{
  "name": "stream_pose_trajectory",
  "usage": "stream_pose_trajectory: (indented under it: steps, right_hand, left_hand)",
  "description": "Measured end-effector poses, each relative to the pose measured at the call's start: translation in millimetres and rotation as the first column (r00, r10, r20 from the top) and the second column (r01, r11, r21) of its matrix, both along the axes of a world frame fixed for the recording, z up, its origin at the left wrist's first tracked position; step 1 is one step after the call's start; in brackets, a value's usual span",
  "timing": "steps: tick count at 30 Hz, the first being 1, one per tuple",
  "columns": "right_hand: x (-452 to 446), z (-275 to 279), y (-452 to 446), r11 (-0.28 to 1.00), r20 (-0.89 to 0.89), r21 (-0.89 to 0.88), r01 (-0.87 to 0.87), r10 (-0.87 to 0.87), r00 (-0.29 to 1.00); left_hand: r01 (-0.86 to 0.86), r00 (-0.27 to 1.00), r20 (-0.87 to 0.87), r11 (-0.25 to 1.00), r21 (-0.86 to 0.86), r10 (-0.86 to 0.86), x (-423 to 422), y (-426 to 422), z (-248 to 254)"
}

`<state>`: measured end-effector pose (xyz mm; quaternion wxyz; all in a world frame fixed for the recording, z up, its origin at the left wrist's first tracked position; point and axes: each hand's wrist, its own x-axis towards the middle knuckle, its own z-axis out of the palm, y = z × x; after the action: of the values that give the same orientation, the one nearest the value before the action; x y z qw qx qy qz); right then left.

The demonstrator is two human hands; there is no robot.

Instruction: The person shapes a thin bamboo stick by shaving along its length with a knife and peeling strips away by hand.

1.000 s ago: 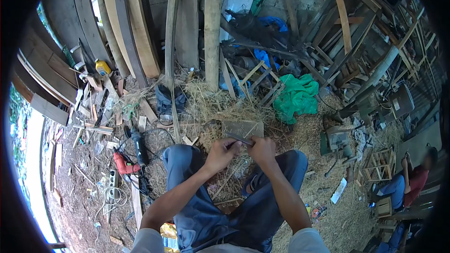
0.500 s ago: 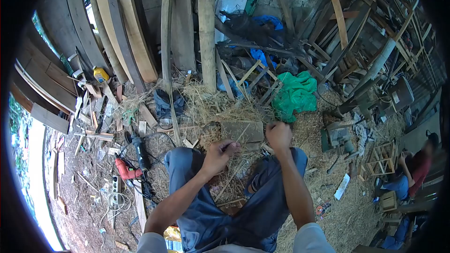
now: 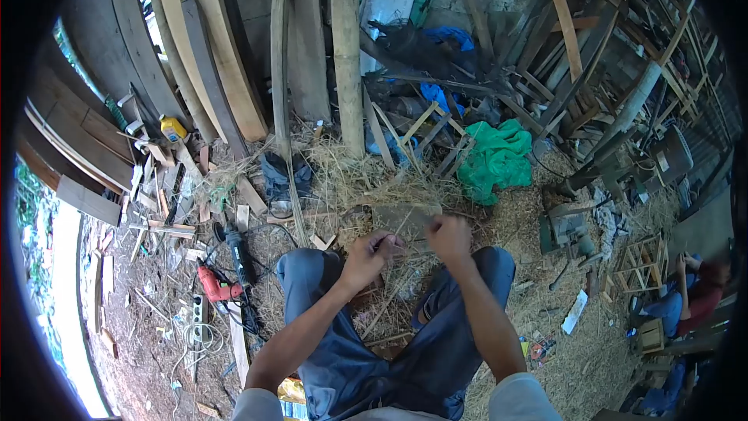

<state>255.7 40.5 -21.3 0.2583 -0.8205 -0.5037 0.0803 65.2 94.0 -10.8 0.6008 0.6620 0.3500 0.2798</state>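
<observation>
My left hand is closed in a pinch above the gap between my knees; whatever it holds is too small to make out. To its right, my right hand is also closed, its fingers curled and somewhat blurred. A dark, smeared shape shows at its fingertips, and I cannot make out what it is. The two hands are apart. Just beyond them a flat wooden block lies on the shaving-covered ground.
A red drill and a grinder with cables lie left of my knee. Green cloth is ahead right, near a metal machine. Another person sits far right beside a wooden frame. Planks stand at the back left.
A second ago both hands met around a dark, flat tool. They parted, my right hand moving right and up, and it has since come back slightly left and down.
</observation>
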Motion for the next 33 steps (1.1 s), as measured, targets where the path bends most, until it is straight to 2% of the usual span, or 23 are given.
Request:
stream_pose_trajectory:
  steps: [1, 3, 4, 6, 7, 9, 10, 12, 16, 19, 21, 22, 24, 25, 27, 28, 30, 33]
  right_hand:
    - [-9.7, -2.0, -0.1, 1.0, -0.002, 0.001, -0.008, 0.008, 1.0]
    - [-25.2, -8.0, -1.9, 0.985, 0.088, -0.09, -0.15, 0.158, 0.984]
    - [-19.2, -13.2, 2.1, 0.985, 0.081, -0.091, -0.147, 0.155, 0.985]
    - [9.3, -20.9, 16.0, 0.957, 0.088, -0.139, 0.255, -0.245, 0.966]
    - [22.9, -17.4, 16.1, 0.955, 0.09, -0.136, 0.264, -0.253, 0.963]
    - [37.2, -9.5, 16.3, 0.92, 0.075, -0.1, 0.38, -0.374, 0.925]
    - [30.9, -8.4, 13.6, 0.92, 0.072, -0.093, 0.381, -0.376, 0.924]
    - [10.9, -6.6, 4.4, 0.995, -0.074, -0.003, 0.103, -0.103, 0.992]
    - [-13.0, 1.8, -5.1, 0.997, -0.12, 0.016, 0.078, -0.075, 0.99]
    - [-7.5, 12.0, -5.5, 0.988, -0.198, 0.01, 0.157, -0.152, 0.968]
    - [-1.6, 10.6, -8.0, 0.994, -0.086, 0.033, 0.105, -0.101, 0.991]
    - [-2.6, 6.3, -9.2, 0.993, -0.084, 0.034, 0.11, -0.107, 0.991]
    - [-12.7, -2.5, -10.5, 0.994, 0.021, 0.105, -0.043, 0.041, 0.999]
    - [-16.8, -3.4, -10.0, 0.994, 0.02, 0.106, -0.04, 0.038, 0.999]
    - [-24.8, -5.5, -10.0, 0.995, 0.038, -0.025, -0.094, 0.095, 0.995]
    - [-24.2, -6.8, -9.7, 0.995, 0.032, -0.027, -0.092, 0.092, 0.995]
    - [-19.9, -7.2, -6.9, 0.994, 0.028, -0.085, -0.061, 0.063, 0.998]
    - [-16.2, -2.6, -3.9, 0.982, 0.101, -0.19, 0.026, -0.007, 0.995]
  left_hand:
    - [-0.008, 1.0, -0.002, 1.0, 0.001, 0.008, 0.9, 1.6, -3.2]
    - [0.026, 0.999, -0.036, 0.988, 0.153, -0.021, 2.0, 1.0, -9.1]
    - [0.031, 0.999, -0.043, 0.988, 0.151, -0.024, 0.3, -0.1, -9.0]
    - [0.107, 0.994, 0.003, 0.971, 0.215, -0.11, -1.5, -2.3, -4.8]
    - [0.114, 0.993, 0.006, 0.97, 0.217, -0.119, -0.6, -5.1, -0.2]
    - [0.18, 0.984, 0.018, 0.983, -0.035, -0.179, -4.1, -8.9, 9.0]
    - [0.182, 0.983, 0.016, 0.983, -0.027, -0.181, -4.0, -6.2, 11.5]
    - [0.17, 0.98, 0.159, 0.921, -0.349, -0.121, 0.3, 1.5, 16.1]
    - [0.214, 0.964, 0.233, 0.894, -0.393, -0.128, 2.8, 3.8, 11.5]
    - [0.154, 0.976, 0.196, 0.935, -0.319, -0.094, 8.4, 3.1, 9.6]
    - [0.174, 0.973, 0.206, 0.926, -0.336, -0.107, 10.5, 2.5, 12.0]
    - [0.18, 0.971, 0.208, 0.925, -0.335, -0.113, 12.7, 2.1, 12.3]
    - [0.159, 0.978, 0.181, 0.935, -0.319, -0.104, 15.4, 0.7, 11.2]
    - [0.16, 0.978, 0.18, 0.934, -0.318, -0.107, 15.4, 1.2, 6.3]
    - [0.157, 0.982, 0.135, 0.964, -0.215, -0.13, 14.0, 3.0, -7.5]
    - [0.158, 0.983, 0.13, 0.963, -0.219, -0.132, 13.8, 2.5, -12.2]
    - [0.167, 0.981, 0.113, 0.98, -0.104, -0.155, 14.8, 0.4, -17.8]
    - [0.132, 0.984, 0.128, 0.989, -0.066, -0.123, 18.0, -0.7, -15.4]
